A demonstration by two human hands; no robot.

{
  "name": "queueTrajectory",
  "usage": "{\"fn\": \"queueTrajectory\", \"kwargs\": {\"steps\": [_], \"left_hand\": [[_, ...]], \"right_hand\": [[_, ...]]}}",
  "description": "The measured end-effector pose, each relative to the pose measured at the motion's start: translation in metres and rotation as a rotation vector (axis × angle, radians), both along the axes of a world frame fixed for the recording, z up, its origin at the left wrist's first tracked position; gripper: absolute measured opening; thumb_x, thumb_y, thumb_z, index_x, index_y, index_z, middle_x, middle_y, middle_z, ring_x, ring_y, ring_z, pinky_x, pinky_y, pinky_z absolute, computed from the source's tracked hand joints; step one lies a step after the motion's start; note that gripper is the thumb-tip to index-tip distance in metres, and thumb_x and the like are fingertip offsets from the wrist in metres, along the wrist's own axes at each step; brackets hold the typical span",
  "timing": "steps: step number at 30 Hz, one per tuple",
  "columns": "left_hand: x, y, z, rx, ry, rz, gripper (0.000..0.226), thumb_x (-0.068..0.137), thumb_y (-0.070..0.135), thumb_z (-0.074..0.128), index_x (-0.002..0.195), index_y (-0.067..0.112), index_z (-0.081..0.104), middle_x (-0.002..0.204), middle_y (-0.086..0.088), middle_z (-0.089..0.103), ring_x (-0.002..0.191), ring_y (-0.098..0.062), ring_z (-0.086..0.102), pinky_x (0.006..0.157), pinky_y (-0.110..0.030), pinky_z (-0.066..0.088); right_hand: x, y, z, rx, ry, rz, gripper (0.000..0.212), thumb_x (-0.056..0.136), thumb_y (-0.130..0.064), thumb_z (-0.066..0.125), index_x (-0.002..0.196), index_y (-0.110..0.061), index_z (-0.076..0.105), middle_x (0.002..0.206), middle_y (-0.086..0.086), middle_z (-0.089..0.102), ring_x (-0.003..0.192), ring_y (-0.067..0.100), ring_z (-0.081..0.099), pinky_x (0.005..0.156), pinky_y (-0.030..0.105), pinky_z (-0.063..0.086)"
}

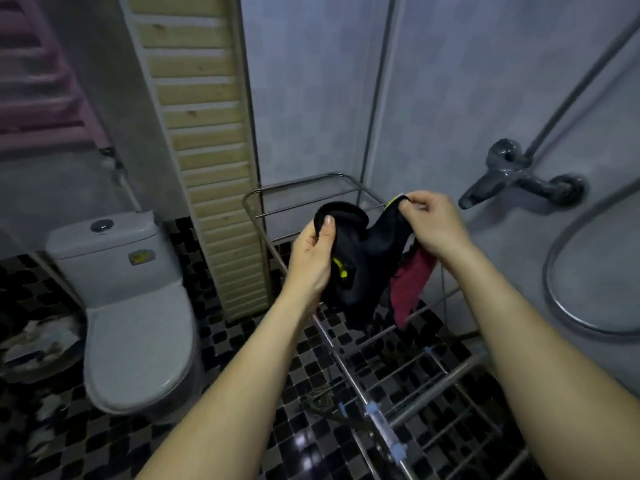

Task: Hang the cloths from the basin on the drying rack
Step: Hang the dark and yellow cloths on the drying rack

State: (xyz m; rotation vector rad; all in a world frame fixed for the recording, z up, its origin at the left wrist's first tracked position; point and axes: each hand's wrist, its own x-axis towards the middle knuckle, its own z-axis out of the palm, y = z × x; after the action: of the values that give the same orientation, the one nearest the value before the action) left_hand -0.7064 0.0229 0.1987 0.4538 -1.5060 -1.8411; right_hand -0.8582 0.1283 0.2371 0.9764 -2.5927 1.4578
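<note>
I hold a black cloth (349,268) in both hands above the drying rack (408,372). My left hand (311,254) grips the cloth's left upper edge, thumb pressed on the front of the fabric, fingers wrapped behind it. My right hand (431,221) pinches the cloth's right upper corner between thumb and fingertips, next to a yellow-green trim. The cloth sags between the two hands and hangs down toward the rack's rails; yellow markings show on its lower front. Whether its lower end touches a rail, I cannot tell.

A dark red cloth (410,289) hangs just right of the black cloth, below my right hand. Its top is hidden behind the black cloth and my wrist, so I cannot tell whether it lies over a rail or comes up with the black one.

The rack is a metal frame of parallel rails with blue plastic joints along its near left bar. It runs from the bottom right of the view toward the far corner of the room, where its raised end section stands against the wall. Most rails in view are bare.

Floor (242,393): black-and-grey mosaic tile. A white toilet (135,306), lid closed, stands at the left. A slatted wooden panel (207,161) stands upright beside it. A tap (512,178) is fixed on the right wall, with a pipe rising from it and a hose looping below. The basin is not in view.
</note>
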Motion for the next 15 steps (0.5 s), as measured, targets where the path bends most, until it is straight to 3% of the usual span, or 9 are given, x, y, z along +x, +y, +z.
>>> {"fn": "queueTrajectory", "kwargs": {"steps": [4, 6, 9, 13, 15], "left_hand": [[-0.021, -0.018, -0.034, -0.141, -0.221, -0.205, 0.025, 0.102, 0.022, 0.045, 0.088, 0.021, 0.066, 0.082, 0.009, 0.068, 0.074, 0.000, 0.065, 0.067, -0.016, 0.049], [-0.028, -0.028, -0.051, -0.193, -0.340, -0.201, 0.027, 0.101, 0.015, 0.048, 0.083, 0.017, 0.068, 0.077, 0.007, 0.066, 0.071, 0.000, 0.062, 0.062, -0.017, 0.045], [-0.034, -0.039, -0.078, -0.102, -0.414, -0.072, 0.027, 0.097, 0.006, 0.047, 0.086, 0.014, 0.070, 0.082, 0.000, 0.067, 0.081, -0.014, 0.061, 0.071, -0.028, 0.046], [-0.040, -0.048, -0.092, -0.170, -0.402, -0.022, 0.030, 0.094, -0.003, 0.046, 0.091, 0.015, 0.070, 0.088, 0.001, 0.068, 0.088, -0.014, 0.062, 0.074, -0.017, 0.047], [-0.041, -0.046, -0.086, -0.221, -0.359, -0.026, 0.031, 0.093, -0.004, 0.048, 0.093, 0.017, 0.070, 0.090, 0.003, 0.070, 0.089, -0.010, 0.063, 0.079, -0.019, 0.048]], "right_hand": [[-0.035, 0.007, -0.011, 0.139, 0.058, -0.075, 0.022, 0.093, -0.027, 0.056, 0.079, -0.015, 0.069, 0.065, 0.005, 0.062, 0.071, 0.023, 0.059, 0.068, 0.035, 0.045], [-0.048, 0.015, -0.023, 0.264, 0.074, -0.084, 0.021, 0.093, -0.026, 0.056, 0.081, -0.015, 0.070, 0.062, 0.003, 0.059, 0.070, 0.022, 0.057, 0.066, 0.033, 0.041], [-0.063, 0.028, -0.046, 0.430, 0.131, -0.146, 0.023, 0.093, -0.032, 0.054, 0.095, -0.018, 0.073, 0.086, 0.011, 0.072, 0.087, 0.032, 0.065, 0.071, 0.036, 0.049], [-0.072, 0.037, -0.064, 0.537, 0.230, -0.378, 0.026, 0.096, -0.033, 0.049, 0.105, -0.020, 0.070, 0.102, 0.014, 0.070, 0.097, 0.039, 0.062, 0.073, 0.038, 0.047], [-0.080, 0.046, -0.067, 0.500, 0.233, -0.373, 0.023, 0.095, -0.029, 0.051, 0.103, -0.018, 0.070, 0.102, 0.015, 0.070, 0.097, 0.039, 0.062, 0.072, 0.037, 0.045]]}}
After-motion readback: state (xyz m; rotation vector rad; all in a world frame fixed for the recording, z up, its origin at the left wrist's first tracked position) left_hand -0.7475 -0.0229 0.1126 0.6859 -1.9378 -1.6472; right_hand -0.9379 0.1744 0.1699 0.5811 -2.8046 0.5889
